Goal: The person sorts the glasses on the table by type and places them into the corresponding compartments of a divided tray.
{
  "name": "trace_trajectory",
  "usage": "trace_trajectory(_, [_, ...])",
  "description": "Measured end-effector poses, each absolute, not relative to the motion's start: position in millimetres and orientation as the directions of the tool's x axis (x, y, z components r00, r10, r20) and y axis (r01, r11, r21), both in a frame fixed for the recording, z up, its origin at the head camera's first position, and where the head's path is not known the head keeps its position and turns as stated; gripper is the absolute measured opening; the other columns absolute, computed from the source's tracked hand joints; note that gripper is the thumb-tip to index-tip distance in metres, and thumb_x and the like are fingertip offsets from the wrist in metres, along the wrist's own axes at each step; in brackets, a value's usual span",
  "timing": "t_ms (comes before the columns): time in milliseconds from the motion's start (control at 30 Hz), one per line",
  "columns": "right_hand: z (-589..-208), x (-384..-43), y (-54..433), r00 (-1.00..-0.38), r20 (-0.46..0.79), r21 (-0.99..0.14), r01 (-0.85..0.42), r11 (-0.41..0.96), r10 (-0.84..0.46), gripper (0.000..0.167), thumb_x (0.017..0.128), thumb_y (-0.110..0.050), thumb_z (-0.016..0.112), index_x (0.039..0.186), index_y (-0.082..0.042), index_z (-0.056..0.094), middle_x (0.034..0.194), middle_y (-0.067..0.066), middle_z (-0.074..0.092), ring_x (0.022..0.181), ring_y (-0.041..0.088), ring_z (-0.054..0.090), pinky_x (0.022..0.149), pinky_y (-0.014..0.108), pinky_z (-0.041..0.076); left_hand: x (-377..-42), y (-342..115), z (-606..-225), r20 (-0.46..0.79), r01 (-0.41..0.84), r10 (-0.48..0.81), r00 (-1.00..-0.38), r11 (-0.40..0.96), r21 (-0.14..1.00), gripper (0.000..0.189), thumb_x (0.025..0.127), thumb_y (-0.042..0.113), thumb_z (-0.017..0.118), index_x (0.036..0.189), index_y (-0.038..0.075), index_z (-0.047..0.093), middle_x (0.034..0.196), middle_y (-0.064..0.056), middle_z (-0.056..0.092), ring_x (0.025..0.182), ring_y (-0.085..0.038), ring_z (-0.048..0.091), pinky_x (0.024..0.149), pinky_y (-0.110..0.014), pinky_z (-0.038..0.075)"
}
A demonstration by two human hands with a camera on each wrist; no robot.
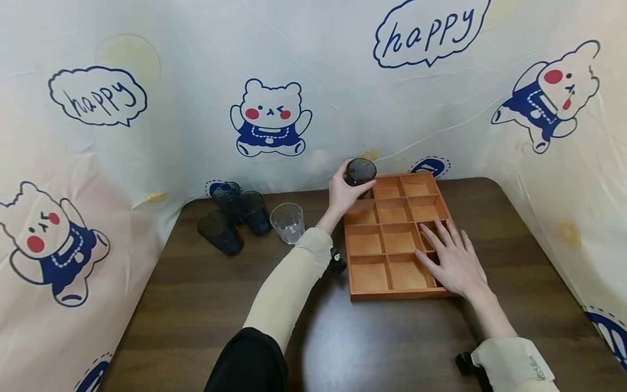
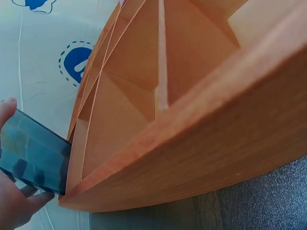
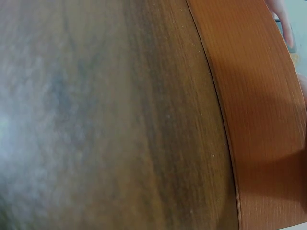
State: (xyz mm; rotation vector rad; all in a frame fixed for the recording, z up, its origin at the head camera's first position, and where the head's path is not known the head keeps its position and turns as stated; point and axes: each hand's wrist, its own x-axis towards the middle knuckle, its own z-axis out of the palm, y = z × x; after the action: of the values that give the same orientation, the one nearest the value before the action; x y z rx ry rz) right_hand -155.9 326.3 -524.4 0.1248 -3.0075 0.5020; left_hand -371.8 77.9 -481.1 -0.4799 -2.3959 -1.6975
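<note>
At the back left corner of the divided wooden tray (image 1: 401, 296), my left hand (image 1: 343, 193) grips a dark tinted glass (image 1: 360, 173) around its side. In the left wrist view the tinted glass (image 2: 36, 155) is seen from the side, tilted, its base end at the tray's corner compartment. My right hand (image 1: 458, 264) lies with spread, straight fingers over the tray's front right compartments. The right wrist view shows mostly the tray's outer side wall (image 3: 256, 120), and that hand's fingers are out of its sight.
Three dark glasses stand close together at the back left, among them a front one (image 1: 220, 233) and a right one (image 1: 254, 213). A clear glass (image 1: 288, 223) is between them and my left forearm. Behind the brown table (image 1: 196, 305) hangs a printed cloth (image 1: 196, 109).
</note>
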Motion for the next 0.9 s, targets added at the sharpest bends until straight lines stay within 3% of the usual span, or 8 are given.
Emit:
trace_trajectory(200, [-522,-156,328,-0.992,0.104,-0.318,-0.095,0.943,-0.065,0.078,0.11,-0.057,0.057,0.173,-0.018,0.034,0.183,0.023,0.021,0.169,0.051,0.015,0.132,0.076,0.013,-374,78,-484,0.294,0.329,0.16,-0.942,0.286,0.9,0.075,0.088,0.024,0.095,0.154,0.012,0.06,0.149,-0.014,0.068,0.14,-0.034,0.064,0.118,-0.053,0.053])
trace_trajectory(600, [-522,-157,323,-0.992,0.107,-0.312,-0.101,0.945,-0.071,0.078,0.11,-0.056,0.057,0.173,-0.017,0.035,0.183,0.023,0.021,0.169,0.051,0.016,0.133,0.075,0.013,-367,71,-491,0.196,0.226,0.12,-0.973,0.343,0.912,0.083,0.091,0.029,0.092,0.163,0.021,0.05,0.162,-0.009,0.06,0.15,-0.031,0.057,0.123,-0.053,0.049])
trace_trajectory(900, [-522,-153,324,-0.992,0.107,-0.315,-0.096,0.944,-0.065,0.079,0.108,-0.057,0.058,0.171,-0.014,0.038,0.182,0.025,0.023,0.168,0.053,0.017,0.132,0.075,0.013,-357,70,-491,0.105,0.144,0.141,-0.984,0.306,0.941,0.091,0.096,0.033,0.086,0.171,0.022,0.036,0.17,-0.014,0.05,0.158,-0.038,0.048,0.127,-0.06,0.043])
